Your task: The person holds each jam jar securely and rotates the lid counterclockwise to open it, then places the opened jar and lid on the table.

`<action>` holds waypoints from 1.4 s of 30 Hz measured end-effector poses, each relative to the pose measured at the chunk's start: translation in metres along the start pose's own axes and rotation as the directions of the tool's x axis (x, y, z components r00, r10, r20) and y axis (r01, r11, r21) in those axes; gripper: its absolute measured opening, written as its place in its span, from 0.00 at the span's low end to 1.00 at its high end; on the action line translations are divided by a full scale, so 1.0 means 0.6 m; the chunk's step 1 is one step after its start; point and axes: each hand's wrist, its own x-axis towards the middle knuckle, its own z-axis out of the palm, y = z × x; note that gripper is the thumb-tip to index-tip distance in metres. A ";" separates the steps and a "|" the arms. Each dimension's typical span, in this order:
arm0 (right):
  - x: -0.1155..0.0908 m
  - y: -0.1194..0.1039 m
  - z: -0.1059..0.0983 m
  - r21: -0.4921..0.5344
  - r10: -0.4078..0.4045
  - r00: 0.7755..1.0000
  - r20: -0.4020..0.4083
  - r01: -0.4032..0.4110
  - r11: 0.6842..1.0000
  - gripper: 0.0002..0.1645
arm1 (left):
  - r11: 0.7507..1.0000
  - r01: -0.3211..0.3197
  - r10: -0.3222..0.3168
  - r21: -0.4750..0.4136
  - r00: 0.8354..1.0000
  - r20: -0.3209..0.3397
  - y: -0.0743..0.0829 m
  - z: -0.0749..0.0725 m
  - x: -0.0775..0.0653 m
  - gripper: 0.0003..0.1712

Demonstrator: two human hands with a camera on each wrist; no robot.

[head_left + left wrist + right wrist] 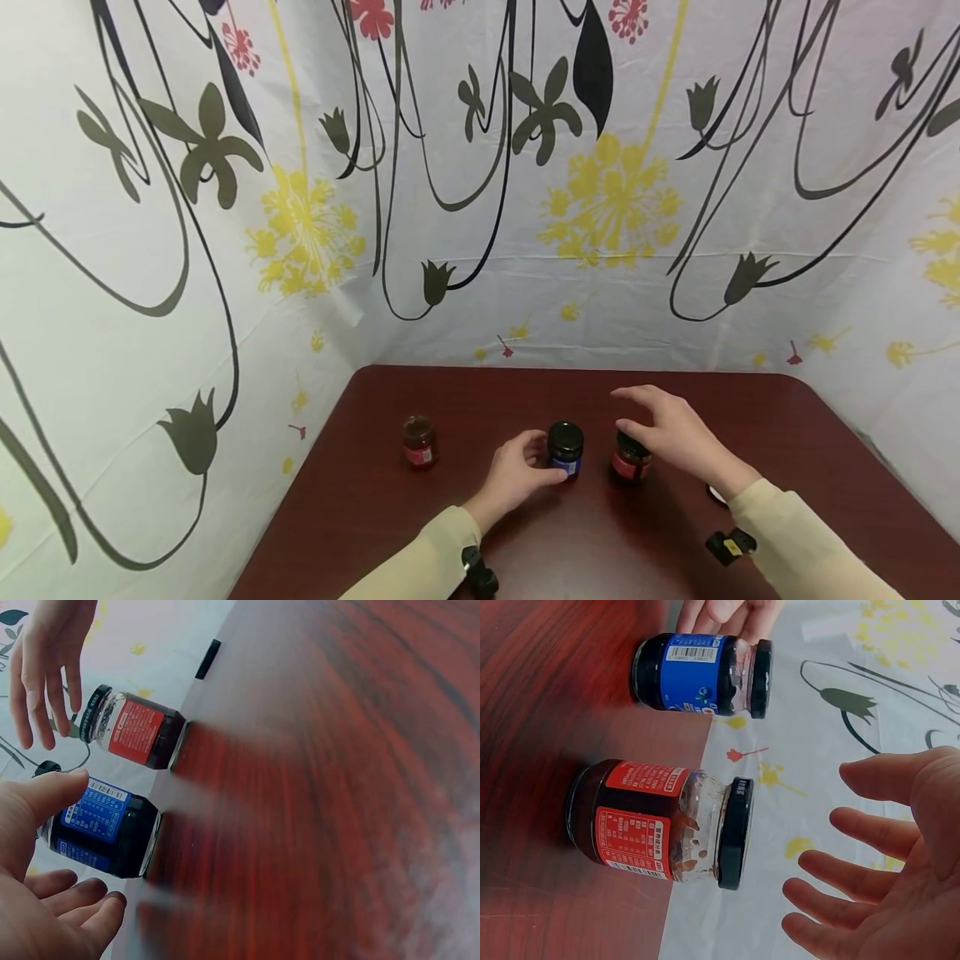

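Note:
A jar with a blue label and dark lid (566, 440) stands upright on the table. Around its near left side is my left hand (513, 475), thumb in front and fingers loosely bent beside the glass; whether they touch it I cannot tell. To the right stands a red-labelled jar (641, 821) with a black lid, dark contents low in the glass. My right hand (885, 877) hovers by that lid with fingers spread, apart from the jar. In the head view its thumb covers part of the lid.
A third small jar (418, 442) with a red label stands at the left of the dark red table (480, 392). A round white piece with a dark rim (716, 495) lies partly behind the right wrist. Patterned cloth (450, 342) hangs behind and at the left.

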 end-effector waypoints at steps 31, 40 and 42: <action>0.017 -0.011 0.023 -0.005 -0.011 1.000 0.017 0.011 1.000 0.29 | 0.997 0.063 -0.062 0.042 0.998 -0.025 -0.012 0.026 0.010 0.41; 0.018 -0.016 0.024 -0.002 -0.011 1.000 0.026 0.011 1.000 0.30 | 0.990 0.028 -0.019 0.136 0.998 -0.068 -0.011 0.037 0.010 0.37; 0.018 -0.016 0.023 -0.002 -0.012 1.000 0.026 0.012 1.000 0.30 | 0.984 0.015 -0.003 0.175 0.998 -0.070 -0.010 0.038 0.010 0.37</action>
